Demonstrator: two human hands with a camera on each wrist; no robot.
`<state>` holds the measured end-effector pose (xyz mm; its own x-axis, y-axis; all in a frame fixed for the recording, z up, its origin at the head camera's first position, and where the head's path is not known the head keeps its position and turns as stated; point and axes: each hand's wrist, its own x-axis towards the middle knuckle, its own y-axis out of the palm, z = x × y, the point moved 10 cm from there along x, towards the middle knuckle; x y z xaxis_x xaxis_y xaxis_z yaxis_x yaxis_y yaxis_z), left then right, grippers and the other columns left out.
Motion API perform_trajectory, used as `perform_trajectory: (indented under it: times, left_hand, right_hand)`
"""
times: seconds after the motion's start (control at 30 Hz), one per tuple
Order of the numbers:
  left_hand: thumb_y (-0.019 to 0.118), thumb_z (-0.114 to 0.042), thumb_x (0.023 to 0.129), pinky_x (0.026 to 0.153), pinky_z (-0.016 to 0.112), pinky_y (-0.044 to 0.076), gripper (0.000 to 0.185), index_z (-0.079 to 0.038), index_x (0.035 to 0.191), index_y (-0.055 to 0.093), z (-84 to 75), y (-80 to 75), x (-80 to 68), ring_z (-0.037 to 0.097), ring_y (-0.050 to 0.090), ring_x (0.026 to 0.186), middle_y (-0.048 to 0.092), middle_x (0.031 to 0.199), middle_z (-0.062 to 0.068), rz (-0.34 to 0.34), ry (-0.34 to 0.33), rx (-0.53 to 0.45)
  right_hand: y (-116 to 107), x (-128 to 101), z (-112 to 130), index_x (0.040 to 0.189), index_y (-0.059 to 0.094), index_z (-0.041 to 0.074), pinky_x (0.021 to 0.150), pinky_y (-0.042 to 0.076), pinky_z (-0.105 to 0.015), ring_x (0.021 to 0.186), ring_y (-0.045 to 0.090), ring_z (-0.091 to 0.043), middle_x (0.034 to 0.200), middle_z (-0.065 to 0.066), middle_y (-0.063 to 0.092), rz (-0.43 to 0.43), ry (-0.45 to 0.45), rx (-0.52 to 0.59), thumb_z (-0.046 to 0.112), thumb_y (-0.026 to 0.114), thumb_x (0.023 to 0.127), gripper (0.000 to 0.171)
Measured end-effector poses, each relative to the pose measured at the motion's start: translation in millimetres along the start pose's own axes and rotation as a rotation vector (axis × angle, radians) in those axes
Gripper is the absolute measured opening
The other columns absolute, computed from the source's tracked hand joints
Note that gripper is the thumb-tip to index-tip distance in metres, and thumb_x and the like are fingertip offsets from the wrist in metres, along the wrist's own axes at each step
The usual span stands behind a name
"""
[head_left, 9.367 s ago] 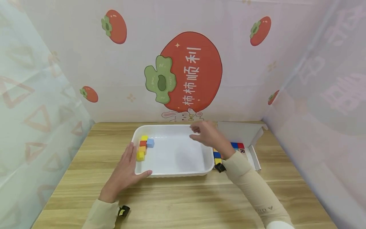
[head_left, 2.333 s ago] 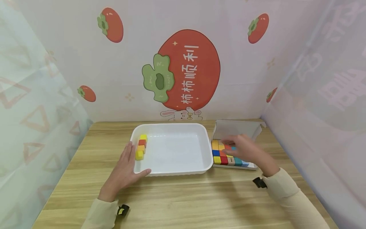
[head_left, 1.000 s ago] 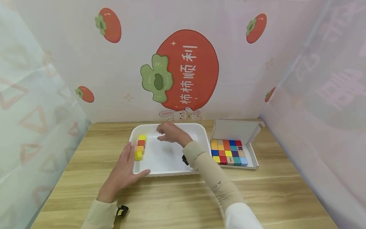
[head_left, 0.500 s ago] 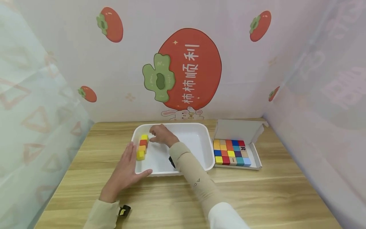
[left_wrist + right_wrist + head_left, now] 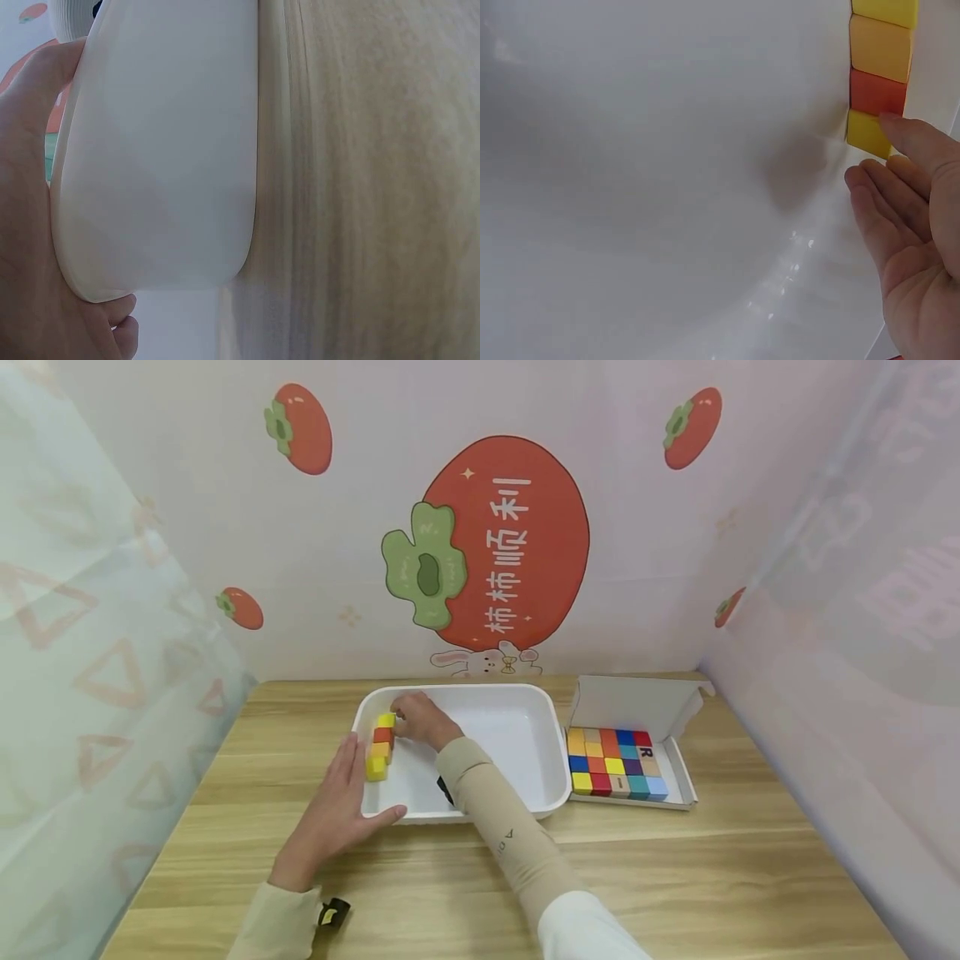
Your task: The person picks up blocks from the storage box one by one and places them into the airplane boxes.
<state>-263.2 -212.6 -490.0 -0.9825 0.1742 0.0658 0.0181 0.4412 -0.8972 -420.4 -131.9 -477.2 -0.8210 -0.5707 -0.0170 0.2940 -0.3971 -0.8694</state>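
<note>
A row of blocks stands along the left wall inside a white tray [image 5: 487, 689]: a near yellow block [image 5: 377, 767], an orange block [image 5: 381, 750], a red block [image 5: 382, 735] and a far yellow block [image 5: 386, 720]. My right hand [image 5: 425, 720] is at the far end of the row. In the right wrist view its thumb and a finger pinch the far yellow block [image 5: 868, 135], beside the red one [image 5: 877, 91]. My left hand [image 5: 330, 806] rests against the tray's near left corner, fingers straight along the side, thumb over the front rim.
Right of the tray lies a white box [image 5: 684, 777] with its lid raised, holding several coloured blocks [image 5: 615, 767] in tight rows. Both stand on a wooden table [image 5: 675, 877]. A printed cloth [image 5: 630, 568] hangs behind.
The light blue block beside the row in the oldest frame is gone from the tray. My right hand has moved from the box leftward to the far yellow block. The left hand stays.
</note>
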Motion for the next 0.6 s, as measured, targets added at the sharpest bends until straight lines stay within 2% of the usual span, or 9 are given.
perform_trajectory:
  times: [0.33,0.5,0.6]
  left_hand:
    - [0.066,-0.078,0.086,0.127,0.068,0.025,0.131,0.000,0.169,0.000,-2.1,1.5,0.7,0.045,0.007,0.164,-0.006,0.179,0.020,0.002,-0.007,-0.003]
    - [0.066,-0.079,0.085,0.126,0.069,0.026,0.132,-0.001,0.169,0.000,-1.1,-0.1,0.4,0.046,0.008,0.164,-0.005,0.179,0.020,0.006,-0.018,0.001]
    - [0.067,-0.078,0.085,0.126,0.069,0.026,0.132,0.000,0.169,0.001,-0.8,-0.4,0.1,0.046,0.009,0.164,-0.004,0.178,0.021,0.001,-0.012,0.004]
  right_hand:
    - [-1,-2,0,0.126,0.075,0.009,0.099,0.057,-0.022,0.099,0.061,-0.015,0.115,-0.001,0.075,-0.011,0.002,-0.032,0.016,0.078,0.097,0.030]
    - [-7,-4,-4,0.122,0.075,0.009,0.095,0.059,-0.025,0.096,0.061,-0.016,0.109,-0.001,0.073,-0.018,0.015,-0.017,0.017,0.078,0.097,0.026]
    - [-14,-8,-6,0.124,0.074,0.009,0.096,0.059,-0.027,0.097,0.061,-0.016,0.111,-0.002,0.073,-0.014,0.034,-0.001,0.018,0.077,0.099,0.027]
